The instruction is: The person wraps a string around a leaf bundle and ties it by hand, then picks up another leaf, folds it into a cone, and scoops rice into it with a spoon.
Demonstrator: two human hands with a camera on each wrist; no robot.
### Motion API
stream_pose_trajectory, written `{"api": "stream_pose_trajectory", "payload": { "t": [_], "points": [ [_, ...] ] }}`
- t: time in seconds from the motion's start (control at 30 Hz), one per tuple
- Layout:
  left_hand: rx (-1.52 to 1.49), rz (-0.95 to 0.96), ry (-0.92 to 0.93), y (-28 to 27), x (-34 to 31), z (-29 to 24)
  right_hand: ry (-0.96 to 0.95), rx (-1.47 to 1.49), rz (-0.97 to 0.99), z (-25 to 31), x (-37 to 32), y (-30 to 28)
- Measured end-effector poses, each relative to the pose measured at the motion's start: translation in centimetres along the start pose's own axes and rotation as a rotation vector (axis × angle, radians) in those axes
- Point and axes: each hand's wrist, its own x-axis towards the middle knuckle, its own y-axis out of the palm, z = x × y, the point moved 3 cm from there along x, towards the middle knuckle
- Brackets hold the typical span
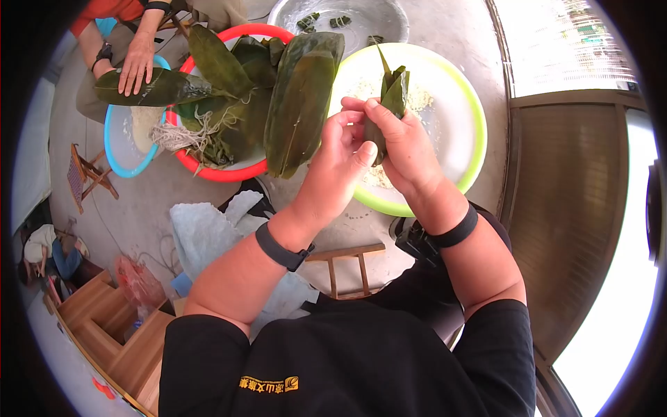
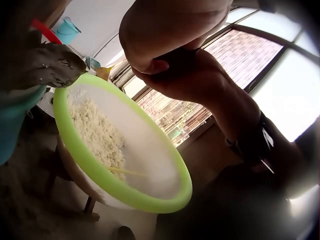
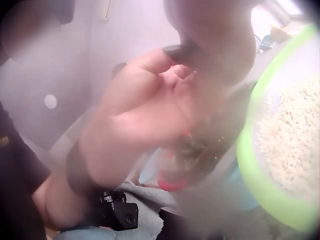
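Observation:
A folded green leaf wrap [image 1: 394, 94] stands upright between the two hands, its pointed tips up, in front of the green-rimmed basin [image 1: 475, 139]. My right hand [image 1: 410, 156] grips it from the right, thumb laid across its front. On the other side my left hand [image 1: 333, 163] holds its lower part, with the thumb along the edge and the fingers bent towards it. What lies inside the wrap is hidden. Pale grains [image 2: 97, 132] lie in the basin, with a thin yellow stick [image 2: 127, 172] among them. Both wrist views show mostly the hands' backs and undersides.
Left of the basin, broad leaves [image 1: 302, 104] and pale strings [image 1: 198, 135] fill a red-rimmed tub [image 1: 229, 175]. Another person's hand [image 1: 137, 66] rests on a leaf over a blue-rimmed basin [image 1: 110, 149]. Behind, a metal basin [image 1: 396, 17] holds several dark wrapped bundles [image 1: 340, 22].

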Motion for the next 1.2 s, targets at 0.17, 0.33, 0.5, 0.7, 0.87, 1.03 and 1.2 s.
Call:
{"api": "stream_pose_trajectory", "payload": {
  "t": [0.17, 0.33, 0.5, 0.7, 0.87, 1.03, 1.2],
  "points": [
    [0.097, -0.058, 0.087, -0.2, 0.3, 1.3, -0.052, 0.004, -0.045, -0.8, 0.6, 0.0],
    [0.131, -0.095, 0.031, -0.5, 0.2, 1.3, -0.074, -0.007, -0.059, -1.4, 0.5, 0.1],
    [0.131, -0.141, -0.029, -0.9, -0.3, 1.4, -0.053, 0.002, -0.042, -2.1, -0.1, 0.8],
    [0.02, -0.183, -0.087, -0.7, -0.9, 1.8, -0.027, 0.021, -0.088, -2.5, -0.8, 1.6],
    [0.245, -0.216, 0.089, 0.1, -0.5, 2.3, -0.047, 0.031, -0.124, -2.5, -0.8, 1.5],
    [0.182, -0.165, -0.035, 0.0, -0.2, 2.0, 0.029, -0.149, -0.108, -1.8, -1.0, 0.7],
    [0.207, -0.104, -0.157, -1.0, -0.1, 2.3, 0.06, -0.155, -0.052, -1.2, -0.1, -0.4]
  ]
}}
